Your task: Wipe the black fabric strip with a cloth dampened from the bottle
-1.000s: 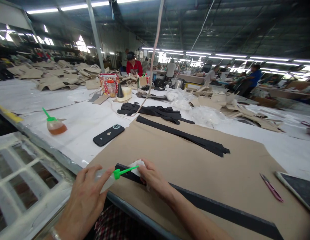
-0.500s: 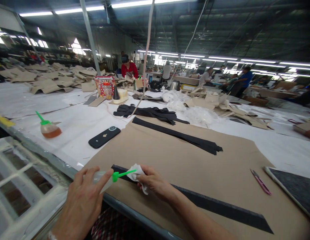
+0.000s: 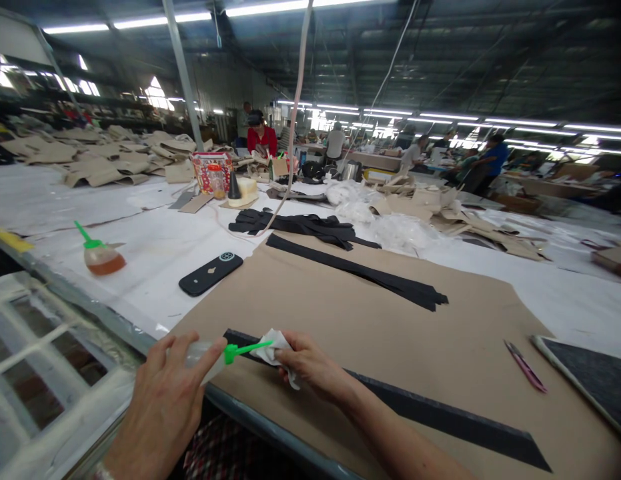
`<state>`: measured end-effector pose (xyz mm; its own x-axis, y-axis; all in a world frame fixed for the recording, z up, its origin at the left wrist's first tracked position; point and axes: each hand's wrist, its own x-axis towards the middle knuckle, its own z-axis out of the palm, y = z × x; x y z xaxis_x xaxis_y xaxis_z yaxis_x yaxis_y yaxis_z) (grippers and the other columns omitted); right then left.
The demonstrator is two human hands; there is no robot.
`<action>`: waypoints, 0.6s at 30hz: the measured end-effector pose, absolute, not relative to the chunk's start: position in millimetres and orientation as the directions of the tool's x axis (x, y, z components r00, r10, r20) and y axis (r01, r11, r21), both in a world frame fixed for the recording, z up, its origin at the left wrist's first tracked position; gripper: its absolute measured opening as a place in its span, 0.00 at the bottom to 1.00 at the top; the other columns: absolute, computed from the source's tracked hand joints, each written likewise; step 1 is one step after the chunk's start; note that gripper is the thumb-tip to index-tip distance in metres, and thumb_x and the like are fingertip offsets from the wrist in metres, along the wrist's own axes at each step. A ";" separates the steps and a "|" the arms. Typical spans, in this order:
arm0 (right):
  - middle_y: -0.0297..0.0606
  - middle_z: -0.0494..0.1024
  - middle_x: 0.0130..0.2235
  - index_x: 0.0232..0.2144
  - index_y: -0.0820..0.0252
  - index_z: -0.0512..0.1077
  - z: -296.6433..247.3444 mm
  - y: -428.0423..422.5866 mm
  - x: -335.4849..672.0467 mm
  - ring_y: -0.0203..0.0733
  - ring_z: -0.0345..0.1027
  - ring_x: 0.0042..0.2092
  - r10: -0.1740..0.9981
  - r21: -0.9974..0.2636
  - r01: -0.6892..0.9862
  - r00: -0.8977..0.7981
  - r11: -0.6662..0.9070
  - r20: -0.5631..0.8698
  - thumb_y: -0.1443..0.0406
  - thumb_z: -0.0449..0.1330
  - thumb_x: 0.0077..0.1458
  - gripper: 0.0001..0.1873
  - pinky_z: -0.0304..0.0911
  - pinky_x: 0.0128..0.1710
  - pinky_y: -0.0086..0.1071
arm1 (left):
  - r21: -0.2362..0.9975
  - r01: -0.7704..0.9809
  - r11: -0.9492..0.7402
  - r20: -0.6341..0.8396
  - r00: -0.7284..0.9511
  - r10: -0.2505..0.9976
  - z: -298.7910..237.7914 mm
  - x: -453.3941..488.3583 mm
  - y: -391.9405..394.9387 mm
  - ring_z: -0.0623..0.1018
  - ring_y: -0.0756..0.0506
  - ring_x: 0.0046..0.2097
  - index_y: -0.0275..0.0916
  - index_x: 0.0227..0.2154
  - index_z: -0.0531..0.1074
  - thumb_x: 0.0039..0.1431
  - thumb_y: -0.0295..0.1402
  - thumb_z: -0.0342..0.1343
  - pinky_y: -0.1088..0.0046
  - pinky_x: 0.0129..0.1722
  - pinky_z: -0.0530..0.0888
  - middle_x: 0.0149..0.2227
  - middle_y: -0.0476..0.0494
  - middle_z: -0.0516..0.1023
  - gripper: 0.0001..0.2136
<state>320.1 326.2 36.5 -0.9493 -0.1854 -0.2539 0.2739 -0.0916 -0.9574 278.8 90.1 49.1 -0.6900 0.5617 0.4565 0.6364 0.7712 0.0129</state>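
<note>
My left hand (image 3: 165, 400) is wrapped round a clear squeeze bottle (image 3: 203, 353) with a green nozzle (image 3: 245, 349). The nozzle tip touches a white cloth (image 3: 275, 345) that my right hand (image 3: 310, 367) pinches. Both hands hover over the near end of a long black strip (image 3: 440, 420) lying on a brown cardboard sheet (image 3: 350, 313) at the table's front edge. A second long black strip (image 3: 360, 270) lies farther back on the cardboard.
A black phone (image 3: 210, 273) and an orange-filled bottle with green nozzle (image 3: 100, 257) lie on the white table to the left. Pink snips (image 3: 525, 365) and a dark board (image 3: 590, 377) lie right. A cord (image 3: 295, 113) hangs from above. People work at far tables.
The view shifted slightly. My right hand drew the cloth a little off the strip; the bottle nozzle stays against it.
</note>
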 end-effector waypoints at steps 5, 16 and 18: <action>0.28 0.62 0.24 0.34 0.62 0.67 38.5 326.4 318.8 0.28 0.54 0.23 -0.191 -0.958 0.267 -0.951 -0.103 -0.245 0.60 0.57 0.48 0.12 0.51 0.21 0.22 | 0.238 0.623 0.745 0.402 -0.761 0.509 35.7 271.1 86.0 0.65 0.35 0.51 0.47 0.49 0.72 0.53 0.28 0.48 0.50 0.51 0.68 0.47 0.39 0.69 0.21; 0.32 0.66 0.33 0.47 0.58 0.62 76.1 331.5 312.3 0.33 0.59 0.30 -0.178 -0.984 0.180 -0.968 0.011 -0.179 0.54 0.59 0.51 0.24 0.54 0.28 0.26 | 0.887 0.311 0.340 0.268 -0.949 0.168 68.5 201.2 66.0 0.74 0.43 0.47 0.41 0.46 0.61 0.52 0.43 0.59 0.65 0.49 0.71 0.44 0.46 0.72 0.22; 0.32 0.67 0.34 0.46 0.57 0.62 79.6 332.1 307.9 0.33 0.59 0.30 -0.162 -0.986 0.163 -0.973 0.022 -0.165 0.55 0.59 0.51 0.22 0.55 0.28 0.26 | 0.864 0.323 0.387 0.335 -0.941 0.037 65.9 169.5 51.9 0.73 0.43 0.48 0.41 0.45 0.59 0.51 0.44 0.60 0.65 0.49 0.70 0.44 0.46 0.70 0.23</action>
<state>307.9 332.1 79.6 -0.9729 -0.1622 -0.1648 0.1635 0.0215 -0.9863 169.5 51.9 65.9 -0.9414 0.0367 0.3354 0.3229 0.3866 0.8639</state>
